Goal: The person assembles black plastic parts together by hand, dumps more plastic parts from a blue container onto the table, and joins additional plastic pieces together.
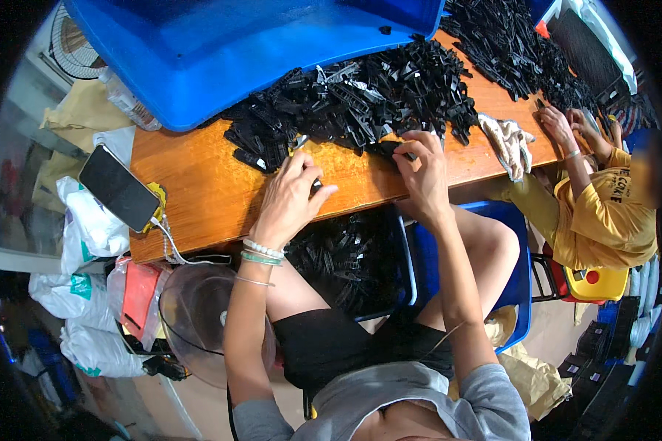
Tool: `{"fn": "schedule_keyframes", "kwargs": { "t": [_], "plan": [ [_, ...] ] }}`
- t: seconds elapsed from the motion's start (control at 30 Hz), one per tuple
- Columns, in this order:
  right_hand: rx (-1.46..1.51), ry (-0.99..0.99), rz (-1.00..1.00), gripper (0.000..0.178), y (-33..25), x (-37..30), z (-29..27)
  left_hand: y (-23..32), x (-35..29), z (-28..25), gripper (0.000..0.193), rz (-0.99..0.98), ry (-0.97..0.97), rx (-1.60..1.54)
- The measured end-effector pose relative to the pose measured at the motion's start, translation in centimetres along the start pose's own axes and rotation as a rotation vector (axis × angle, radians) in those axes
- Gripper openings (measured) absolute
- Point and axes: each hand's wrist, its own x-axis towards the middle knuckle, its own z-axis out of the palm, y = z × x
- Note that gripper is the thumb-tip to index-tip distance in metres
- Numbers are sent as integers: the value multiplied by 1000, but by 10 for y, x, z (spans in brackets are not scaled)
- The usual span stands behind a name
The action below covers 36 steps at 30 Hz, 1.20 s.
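Observation:
My left hand (290, 197) is above the near part of the wooden table, its fingers closed around a slim tool (300, 142). A shiny, pale tip shows past the fingertips and a dark end by the thumb; its exact kind is unclear. To the right, my right hand (425, 173) pinches a small black plastic part (387, 149) between thumb and fingers at the edge of the heap. The heap of black plastic parts (360, 99) spreads just beyond both hands, with a few light grey pieces on it.
A large blue tub (265, 55) tilts over the far side of the wooden table (191, 195). A phone (119, 187) is at its left edge, a cloth (506, 144) at the right. Below is a bin of black parts (346, 257). A co-worker in yellow (596, 209) sits at right.

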Motion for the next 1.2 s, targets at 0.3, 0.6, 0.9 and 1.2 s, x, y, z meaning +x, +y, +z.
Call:
{"fn": "schedule_keyframes", "kwargs": {
  "t": [0.3, 0.6, 0.9, 1.2],
  "plan": [
    [287, -202, 295, 44, -30, -10, 30, -11, -28, 5, 29, -147, 189, -130],
    [-164, -314, -298, 33, -26, 8, 16, -16, -39, 8, 19, -129, 252, -17],
    [-145, -414, -334, 27, -31, 10, 23, -18, -41, 5, 23, -139, 198, -66],
    [-116, -325, -303, 26, -36, 13, 25, -24, -42, 2, 27, -151, 212, -154]
  ]
}}
